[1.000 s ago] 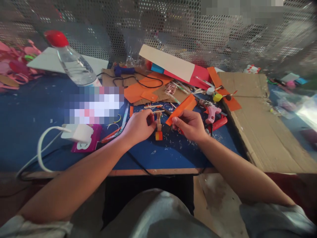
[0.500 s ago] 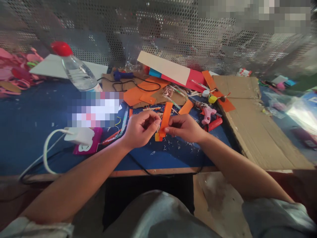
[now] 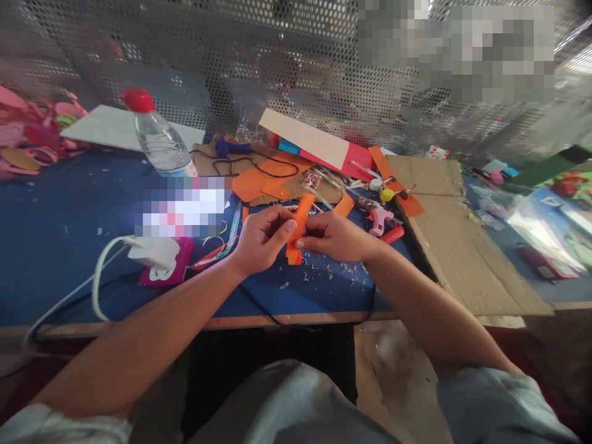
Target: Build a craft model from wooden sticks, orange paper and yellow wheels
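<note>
My left hand [image 3: 261,240] and my right hand [image 3: 335,236] meet over the blue table [image 3: 60,228], both pinching an orange paper strip [image 3: 298,223] that stands nearly upright between them. The strip covers a small wooden stick piece with an orange base [image 3: 293,258], held at my left fingertips. Fingers of both hands are curled closed on the strip.
A plastic bottle with a red cap [image 3: 157,139] stands at the back left. A white charger with its cable [image 3: 152,251] lies at the left. Orange paper pieces [image 3: 259,182], a pink glue gun [image 3: 379,217] and a cardboard sheet [image 3: 457,234] lie at the right.
My right hand brought the orange strip from the right to the stick piece in my left hand and stood it upright against it. The view shifted slightly right.
</note>
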The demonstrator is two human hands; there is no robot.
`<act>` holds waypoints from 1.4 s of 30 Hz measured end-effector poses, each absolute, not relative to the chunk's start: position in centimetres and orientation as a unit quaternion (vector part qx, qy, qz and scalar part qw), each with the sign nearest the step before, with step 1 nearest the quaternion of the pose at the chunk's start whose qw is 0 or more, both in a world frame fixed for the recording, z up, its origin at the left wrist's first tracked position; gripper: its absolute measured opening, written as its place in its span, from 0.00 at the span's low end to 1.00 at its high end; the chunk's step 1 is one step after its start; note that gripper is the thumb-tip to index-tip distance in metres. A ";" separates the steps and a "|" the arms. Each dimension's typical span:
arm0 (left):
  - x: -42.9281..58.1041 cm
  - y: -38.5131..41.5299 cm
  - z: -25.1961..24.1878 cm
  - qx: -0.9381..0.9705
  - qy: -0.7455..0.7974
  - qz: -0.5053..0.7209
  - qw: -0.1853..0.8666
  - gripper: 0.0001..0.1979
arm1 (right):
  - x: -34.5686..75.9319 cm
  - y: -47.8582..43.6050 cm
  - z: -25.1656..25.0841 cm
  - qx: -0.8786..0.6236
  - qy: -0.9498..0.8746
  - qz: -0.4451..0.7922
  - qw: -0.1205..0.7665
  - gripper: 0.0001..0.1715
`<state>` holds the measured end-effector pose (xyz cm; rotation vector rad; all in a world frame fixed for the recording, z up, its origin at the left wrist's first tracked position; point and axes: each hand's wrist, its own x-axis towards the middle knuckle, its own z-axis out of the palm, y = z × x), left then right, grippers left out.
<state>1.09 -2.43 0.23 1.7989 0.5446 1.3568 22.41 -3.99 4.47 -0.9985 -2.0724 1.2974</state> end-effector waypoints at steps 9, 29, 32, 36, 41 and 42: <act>0.8 -2.6 0.3 0.697 0.190 0.505 0.472 0.22 | 22.8 -4.1 3.6 -0.348 -0.777 0.447 0.275 0.34; 1.0 -2.9 0.8 0.735 0.208 0.497 0.412 0.16 | 23.9 -4.8 2.4 -0.316 -0.808 0.424 0.261 0.36; 1.0 -2.9 1.0 0.743 0.213 0.500 0.391 0.13 | 24.0 -4.8 2.4 -0.317 -0.817 0.407 0.258 0.36; 1.0 -2.9 1.0 0.745 0.207 0.501 0.390 0.08 | 23.9 -4.9 2.6 -0.305 -0.823 0.404 0.259 0.37; 0.9 -2.9 1.0 0.742 0.190 0.492 0.415 0.08 | 23.8 -4.9 2.6 -0.294 -0.821 0.409 0.269 0.36; 0.9 -3.0 1.0 0.741 0.185 0.491 0.418 0.09 | 23.8 -4.9 2.6 -0.294 -0.820 0.410 0.269 0.36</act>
